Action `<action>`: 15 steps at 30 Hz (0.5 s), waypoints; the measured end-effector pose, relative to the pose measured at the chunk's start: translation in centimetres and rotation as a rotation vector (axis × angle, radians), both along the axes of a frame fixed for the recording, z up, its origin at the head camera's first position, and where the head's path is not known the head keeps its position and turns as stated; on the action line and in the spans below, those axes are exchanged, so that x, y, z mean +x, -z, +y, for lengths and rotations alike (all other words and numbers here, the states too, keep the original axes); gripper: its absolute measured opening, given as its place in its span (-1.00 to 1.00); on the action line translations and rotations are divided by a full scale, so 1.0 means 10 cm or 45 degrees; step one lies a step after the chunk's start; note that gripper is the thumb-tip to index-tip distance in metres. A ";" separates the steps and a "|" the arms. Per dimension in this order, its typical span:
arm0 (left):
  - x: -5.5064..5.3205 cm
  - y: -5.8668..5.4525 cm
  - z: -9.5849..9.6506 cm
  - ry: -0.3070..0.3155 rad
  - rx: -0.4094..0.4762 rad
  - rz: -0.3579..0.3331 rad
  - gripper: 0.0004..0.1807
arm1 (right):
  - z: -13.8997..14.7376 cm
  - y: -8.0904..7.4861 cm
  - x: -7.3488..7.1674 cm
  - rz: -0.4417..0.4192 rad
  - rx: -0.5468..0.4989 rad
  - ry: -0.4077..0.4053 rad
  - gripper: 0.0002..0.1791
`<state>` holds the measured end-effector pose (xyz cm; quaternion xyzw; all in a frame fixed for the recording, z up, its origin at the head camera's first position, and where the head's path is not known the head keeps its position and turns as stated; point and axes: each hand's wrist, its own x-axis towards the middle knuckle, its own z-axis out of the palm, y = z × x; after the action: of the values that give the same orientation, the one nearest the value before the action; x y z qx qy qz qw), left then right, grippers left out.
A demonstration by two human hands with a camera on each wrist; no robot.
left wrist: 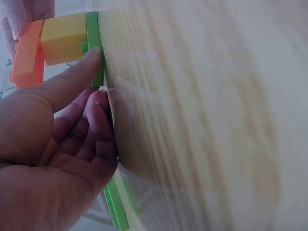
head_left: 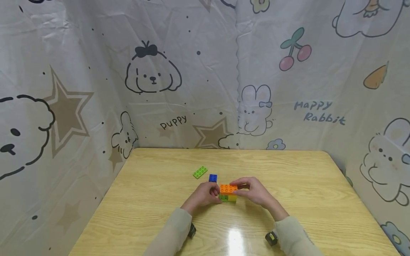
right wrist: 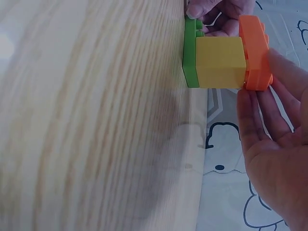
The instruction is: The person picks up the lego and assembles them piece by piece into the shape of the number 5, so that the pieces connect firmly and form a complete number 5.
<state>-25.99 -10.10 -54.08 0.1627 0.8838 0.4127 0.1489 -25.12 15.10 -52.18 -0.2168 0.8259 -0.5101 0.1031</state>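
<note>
Low over the wooden table, my right hand [head_left: 254, 192] pinches an orange brick [right wrist: 256, 53] between thumb and fingers. The orange brick sits slightly tilted at the top of a yellow brick [right wrist: 220, 62], and a narrow gap shows between them; whether the studs are engaged I cannot tell. Beneath the yellow brick lies a flat green brick [right wrist: 190, 53] on the table, with some of its studs bare on the left side. My left hand [head_left: 205, 193] holds the left end of this green brick, thumb on top and fingers curled beside it.
Behind my left hand are a small blue brick [head_left: 213, 177] and, farther back to the left, a light green flat brick [head_left: 200, 172]. A patterned cloth [head_left: 208, 71] hangs around the table's [head_left: 288, 170] back and sides.
</note>
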 end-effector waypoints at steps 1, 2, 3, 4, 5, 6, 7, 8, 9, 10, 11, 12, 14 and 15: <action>0.00 0.00 0.00 -0.001 -0.002 0.000 -0.70 | 0.00 0.00 0.00 0.001 -0.001 0.004 -0.66; 0.00 0.00 0.00 -0.002 -0.001 0.000 -0.70 | -0.01 0.00 0.00 0.004 0.001 0.009 -0.66; 0.00 0.00 0.00 -0.002 0.000 -0.001 -0.70 | -0.01 0.00 0.00 0.006 0.001 0.012 -0.66; 0.00 -0.01 0.00 -0.002 0.002 0.000 -0.70 | -0.01 0.01 0.00 0.007 0.002 0.015 -0.66; 0.00 -0.01 0.00 0.000 0.005 0.001 -0.70 | -0.01 0.01 0.00 -0.002 -0.001 0.023 -0.66; 0.00 0.00 0.00 0.001 0.006 0.004 -0.70 | -0.01 0.02 0.00 0.002 0.000 0.024 -0.66; 0.00 0.00 0.00 0.002 0.006 0.006 -0.70 | -0.01 0.02 0.00 0.004 0.004 0.024 -0.66; 0.00 0.00 0.00 0.002 0.005 0.006 -0.70 | -0.01 0.03 0.00 0.005 0.004 0.024 -0.66; 0.00 0.01 0.00 0.002 0.000 0.008 -0.70 | -0.01 0.04 0.00 0.004 0.003 0.023 -0.66; 0.00 0.01 0.00 0.000 -0.004 0.008 -0.70 | 0.00 0.04 -0.01 0.001 0.002 0.022 -0.66; -0.01 0.02 0.00 -0.002 -0.009 0.009 -0.70 | 0.00 0.05 -0.01 0.000 0.002 0.023 -0.66; -0.01 0.02 0.00 -0.003 -0.012 0.011 -0.70 | 0.00 0.05 -0.01 -0.003 0.002 0.024 -0.66; -0.01 0.02 0.00 -0.004 -0.013 0.014 -0.70 | 0.00 0.06 -0.01 -0.010 -0.005 0.025 -0.65; -0.01 0.02 0.00 -0.003 -0.015 0.016 -0.70 | 0.01 0.06 -0.01 -0.012 -0.009 0.026 -0.65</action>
<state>-26.06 -10.07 -54.29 0.1634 0.8873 0.4066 0.1437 -25.25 15.16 -52.78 -0.2062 0.8258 -0.5151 0.1011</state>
